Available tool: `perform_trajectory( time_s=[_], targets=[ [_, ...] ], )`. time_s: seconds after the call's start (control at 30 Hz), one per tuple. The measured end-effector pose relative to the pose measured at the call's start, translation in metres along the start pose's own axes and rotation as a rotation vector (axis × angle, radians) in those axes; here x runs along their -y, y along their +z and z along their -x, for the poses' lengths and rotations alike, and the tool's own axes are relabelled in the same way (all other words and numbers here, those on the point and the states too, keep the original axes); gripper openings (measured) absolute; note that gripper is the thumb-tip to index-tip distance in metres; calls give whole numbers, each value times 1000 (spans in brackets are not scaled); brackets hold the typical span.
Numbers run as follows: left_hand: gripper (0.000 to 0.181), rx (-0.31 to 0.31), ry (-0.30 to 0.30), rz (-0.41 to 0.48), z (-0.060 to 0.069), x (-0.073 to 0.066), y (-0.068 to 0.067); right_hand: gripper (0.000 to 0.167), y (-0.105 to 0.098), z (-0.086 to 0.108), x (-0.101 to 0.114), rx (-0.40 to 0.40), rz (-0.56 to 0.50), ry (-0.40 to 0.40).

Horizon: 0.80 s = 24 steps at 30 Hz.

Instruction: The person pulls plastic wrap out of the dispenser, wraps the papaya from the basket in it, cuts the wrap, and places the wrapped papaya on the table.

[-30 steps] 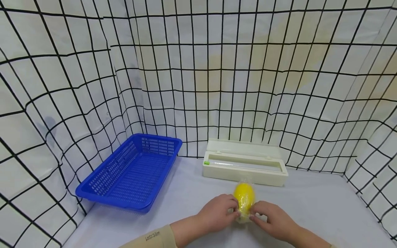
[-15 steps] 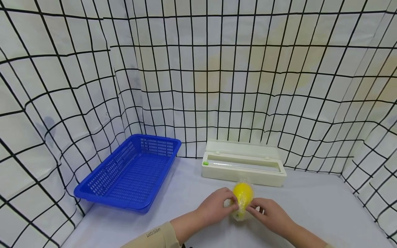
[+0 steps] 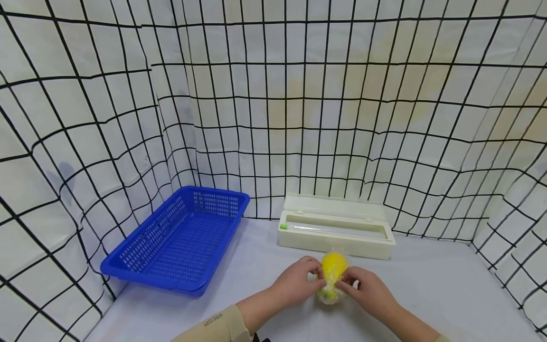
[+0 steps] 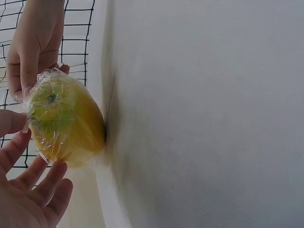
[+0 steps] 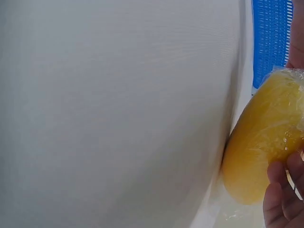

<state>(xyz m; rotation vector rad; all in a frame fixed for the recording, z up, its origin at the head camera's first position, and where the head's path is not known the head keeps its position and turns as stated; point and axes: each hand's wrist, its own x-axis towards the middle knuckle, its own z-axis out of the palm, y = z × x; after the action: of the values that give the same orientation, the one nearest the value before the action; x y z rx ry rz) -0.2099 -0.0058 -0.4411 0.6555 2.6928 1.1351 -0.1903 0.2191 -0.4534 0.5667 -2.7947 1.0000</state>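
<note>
A yellow oval fruit [image 3: 334, 263], greenish around its stem end, rests on the white table inside clear plastic wrap [image 4: 50, 102]. Crinkled film gathers at the stem end, which faces the person. On the fruit's left side, my left hand [image 3: 299, 283] pinches the film between thumb and forefinger; its other fingers touch the fruit's underside in the left wrist view. From the right, my right hand [image 3: 368, 290] pinches the film near the same end. Close up in the right wrist view, its fingers [image 5: 280, 197] lie against the wrapped fruit.
Behind the fruit stands a cream plastic-wrap dispenser [image 3: 337, 246] with its lid raised, a roll inside and a green slider at its left end. A blue perforated basket [image 3: 171, 280] sits at the left. Black wire grid [image 3: 305, 126] over white sheeting encloses the table.
Both hands have shifted slightly left and away from the person, drawing the film together over the fruit. The fruit has tilted, and its greenish stem end shows more. Basket and dispenser stay put.
</note>
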Motion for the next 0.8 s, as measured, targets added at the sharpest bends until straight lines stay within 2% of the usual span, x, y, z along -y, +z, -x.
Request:
perform_trajectory(
  time_s=[0.13, 0.27, 0.47, 0.6, 0.7, 0.8],
  targets=[
    [15, 0, -8, 4, -1, 0, -1, 20, 1, -2, 0, 1, -66, 41],
    [13, 30, -22, 34, -2, 1, -2, 26, 2, -4, 0, 6, -138, 46],
    [24, 56, -62, 114, -7, -1, 0, 30, 1, -5, 0, 51, -188, 56],
    [27, 59, -81, 145, -11, -1, 1, 25, -1, -5, -3, 76, -211, 80],
    [27, 75, -85, 157, -13, 0, 0, 20, -1, -7, -4, 66, -215, 89],
    [25, 97, -74, 168, -14, 2, -2, 21, 0, -8, -4, 57, -228, 103]
  ],
)
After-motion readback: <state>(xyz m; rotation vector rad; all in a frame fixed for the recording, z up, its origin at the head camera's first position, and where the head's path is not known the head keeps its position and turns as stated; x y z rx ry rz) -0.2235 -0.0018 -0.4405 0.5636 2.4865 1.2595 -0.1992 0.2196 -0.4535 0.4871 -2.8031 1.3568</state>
